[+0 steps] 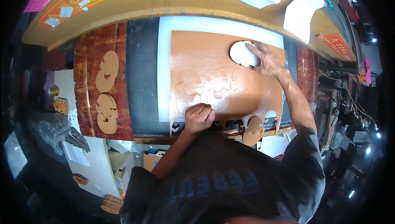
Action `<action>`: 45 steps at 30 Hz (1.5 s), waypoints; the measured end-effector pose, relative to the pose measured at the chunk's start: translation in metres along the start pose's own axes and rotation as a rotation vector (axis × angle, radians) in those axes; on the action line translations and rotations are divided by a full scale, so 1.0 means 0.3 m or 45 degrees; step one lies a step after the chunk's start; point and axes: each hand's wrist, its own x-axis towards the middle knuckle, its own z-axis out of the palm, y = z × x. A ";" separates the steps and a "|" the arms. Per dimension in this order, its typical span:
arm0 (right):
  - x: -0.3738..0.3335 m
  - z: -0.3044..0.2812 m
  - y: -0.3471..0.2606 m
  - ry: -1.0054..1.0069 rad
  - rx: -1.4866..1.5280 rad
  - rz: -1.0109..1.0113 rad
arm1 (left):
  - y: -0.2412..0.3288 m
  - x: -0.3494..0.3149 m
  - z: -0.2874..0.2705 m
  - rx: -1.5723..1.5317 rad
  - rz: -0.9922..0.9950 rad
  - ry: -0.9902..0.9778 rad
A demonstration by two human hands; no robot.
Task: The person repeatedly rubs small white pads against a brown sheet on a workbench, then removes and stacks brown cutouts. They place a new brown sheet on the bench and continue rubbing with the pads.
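A tan leather-like sheet (197,55) lies on a white board (164,35). Its near half carries outlines of rounded, notched shapes, and openings run along the near edge. My right hand (266,59) grips the right side of a white speckled block (242,54) with a rounded outline, resting on the sheet's far right part. Near the sheet's front edge, my left hand (199,118) is closed with curled fingers; what they hold, if anything, is hidden. Loose tan cut pieces (253,131) overlap the front edge to the right of that hand.
On the reddish wooden surface at left lie two groups of tan cut pieces (108,115). A yellow machine beam (197,8) spans the far side, with white papers (302,16) on its right. A lower side table (92,170) stands at near left, beside a stack of brown pieces (111,204).
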 end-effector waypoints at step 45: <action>-0.816 0.446 -0.222 1.124 0.815 0.402 | 0.148 -0.268 0.038 0.196 0.033 -0.210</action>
